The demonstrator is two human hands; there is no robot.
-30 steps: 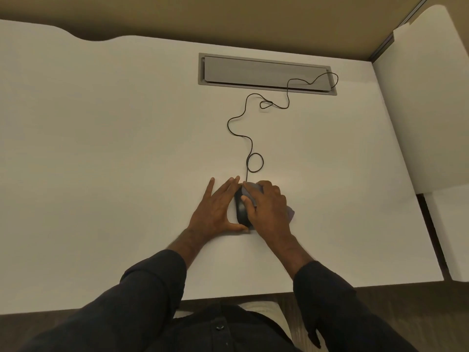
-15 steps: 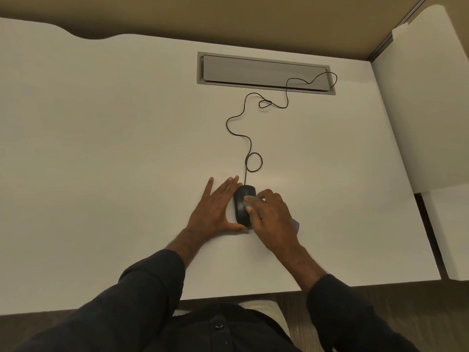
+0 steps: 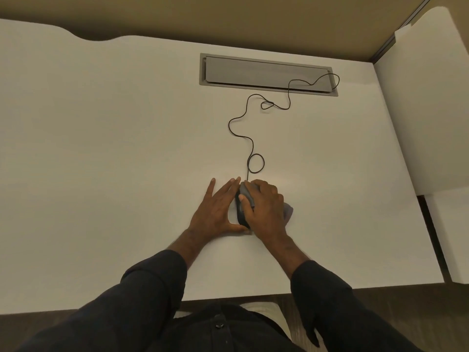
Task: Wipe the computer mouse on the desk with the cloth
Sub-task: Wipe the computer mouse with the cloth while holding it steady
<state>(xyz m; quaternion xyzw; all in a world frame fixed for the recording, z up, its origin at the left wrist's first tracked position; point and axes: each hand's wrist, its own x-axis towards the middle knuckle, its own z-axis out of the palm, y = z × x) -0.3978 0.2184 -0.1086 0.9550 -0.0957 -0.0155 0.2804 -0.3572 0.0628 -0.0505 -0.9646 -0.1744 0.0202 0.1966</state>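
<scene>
Two hands worked at the middle of a wide white desk point(image 3: 101, 148), toward its near edge. Desk surface ran from the tan wall at the back to the dark floor strip in front; a second white panel point(image 3: 426, 110) stood at the right. A grey recessed cable tray point(image 3: 266, 73) sat in the desk near the back edge. Dark sleeves point(image 3: 142, 295) covered both forearms.

Left hand point(image 3: 215, 212) lay flat on the desk, fingers straight and spread, thumb stretched along the near end of the mouse, fingertips alongside its left flank; it held nothing in a closed grip, only braced.

Right hand point(image 3: 266, 209) was curled over the top of the mouse, fingers bent around a grey cloth point(image 3: 288, 210) pressed onto it. Cloth showed at the front under the fingertips and bunched out past the heel of the hand on the right.

Black computer mouse point(image 3: 239, 212) sat on the desk between the two hands, only its left side visible. Its thin black cable point(image 3: 251, 146) looped away toward the tray.
</scene>
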